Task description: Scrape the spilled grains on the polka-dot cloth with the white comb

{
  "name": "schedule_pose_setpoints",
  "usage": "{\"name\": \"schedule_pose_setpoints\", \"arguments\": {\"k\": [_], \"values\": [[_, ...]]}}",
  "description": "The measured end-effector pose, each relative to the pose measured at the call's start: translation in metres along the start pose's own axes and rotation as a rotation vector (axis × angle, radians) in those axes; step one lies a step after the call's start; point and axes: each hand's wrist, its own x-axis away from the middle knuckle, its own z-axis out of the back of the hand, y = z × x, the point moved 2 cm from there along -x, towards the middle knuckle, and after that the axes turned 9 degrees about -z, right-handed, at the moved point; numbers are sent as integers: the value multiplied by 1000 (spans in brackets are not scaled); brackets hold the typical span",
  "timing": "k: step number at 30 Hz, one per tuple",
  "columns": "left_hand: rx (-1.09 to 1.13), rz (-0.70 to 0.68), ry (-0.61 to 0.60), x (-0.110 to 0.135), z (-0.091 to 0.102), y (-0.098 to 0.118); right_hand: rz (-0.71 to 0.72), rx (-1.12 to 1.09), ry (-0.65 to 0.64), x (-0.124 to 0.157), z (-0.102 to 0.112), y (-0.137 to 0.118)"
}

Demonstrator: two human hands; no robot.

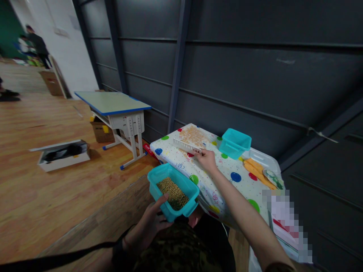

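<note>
My left hand grips the near left side of a teal plastic container, thumb over the rim. Yellowish beans fill its lower part, with some green ones near the front corner. The container is held at the table's near edge, slightly tilted. My right hand is closed on one end of a white slotted plastic piece, low over the patterned tablecloth; I cannot tell whether it is a strip or a tray's side. Pale, flaky bits lie spread behind it.
A second teal container stands at the table's back. Right of it lie a clear lid, an orange-yellow cloth-like item and a round green-and-white item. A dark panelled wall runs behind. A desk and open box stand left.
</note>
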Motion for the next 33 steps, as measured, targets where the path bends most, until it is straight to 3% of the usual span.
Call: {"name": "schedule_pose_setpoints", "arguments": {"k": [13, 33], "values": [[-18, 28, 31, -3, -3, 4, -22, -89, 62, -3, 5, 0], [-12, 25, 14, -7, 1, -3, -39, -135, -8, 1, 6, -8]]}}
